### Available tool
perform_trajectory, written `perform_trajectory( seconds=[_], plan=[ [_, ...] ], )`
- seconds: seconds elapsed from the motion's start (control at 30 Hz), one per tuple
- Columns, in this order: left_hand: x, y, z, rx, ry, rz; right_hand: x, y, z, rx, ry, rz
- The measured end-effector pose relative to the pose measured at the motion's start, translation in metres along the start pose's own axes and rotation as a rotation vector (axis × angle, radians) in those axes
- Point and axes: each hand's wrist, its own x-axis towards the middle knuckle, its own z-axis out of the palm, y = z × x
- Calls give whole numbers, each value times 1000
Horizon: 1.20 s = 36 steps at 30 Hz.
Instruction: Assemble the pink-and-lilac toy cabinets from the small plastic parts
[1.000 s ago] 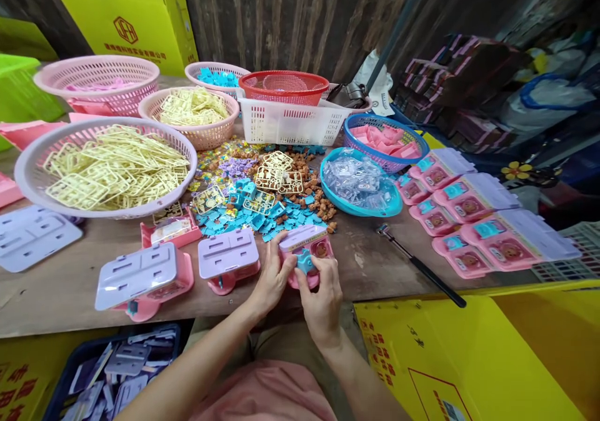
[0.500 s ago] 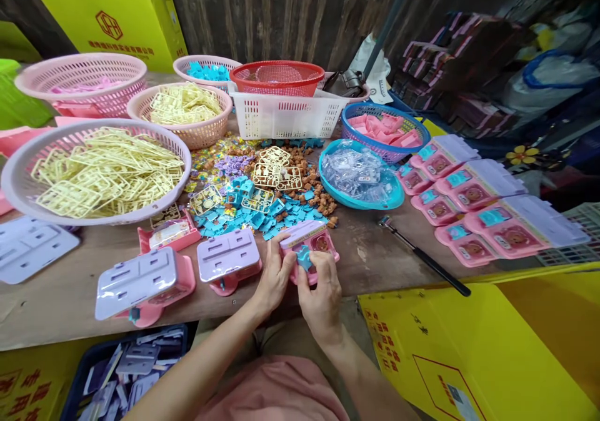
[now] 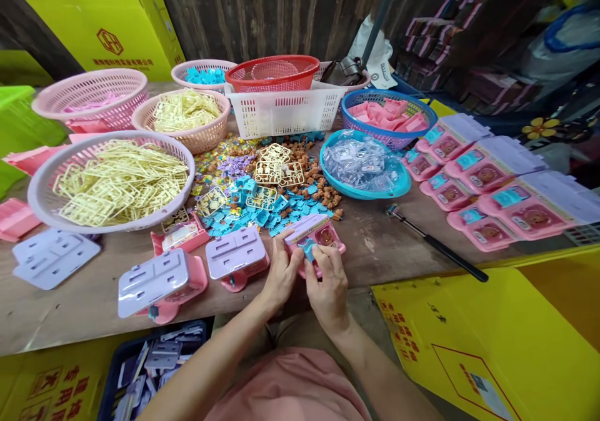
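- Two yellow boxes stand out most: one yellow box lies below the counter's near edge at right, another yellow box stands behind the baskets at far left.
- One wooden counter carries everything else.
- One wide pink basket at left holds pale yellow plastic frames; a white basket sits at the back with a red basket on top.
- One blue tray right of centre holds clear plastic pieces.
- Several finished pink toys lie in rows at the right end.
- Two closed pink cases with lilac lids stand near the front edge, left of the hands.
- One black rod lies slanted between the blue tray and the front edge.
- One pink toy case sits at the front edge, its lilac lid tilted up, beside the pile of blue pieces.
- Left hand grips the case's left side, fingers curled against it.
- Right hand pinches a small blue piece with thumb and fingers closed, pressing it onto the case.
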Motion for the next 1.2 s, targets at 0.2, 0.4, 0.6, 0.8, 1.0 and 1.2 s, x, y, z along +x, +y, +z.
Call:
perform_trajectory(
  seconds=[0.2, 0.4, 0.6, 0.8, 1.0, 1.2],
  plan=[
    [2, -3, 1, -66, -36, -28, -1, 2, 0, 117, 58, 3],
    [2, 1, 0, -58, -17, -12, 1, -1, -1, 112, 85, 7],
    [3, -3, -2, -105, -73, -58, 0, -1, 5, 58, 123, -38],
    [4, -5, -4, -86, -80, -45, -1, 2, 8, 61, 147, -46],
    [3, -3, -3, -63, -61, -65, 0, -1, 8, 59, 119, -49],
    [2, 1, -2, -43, -65, -68, 16, 7, -20, 220, -35, 65]
  ],
)
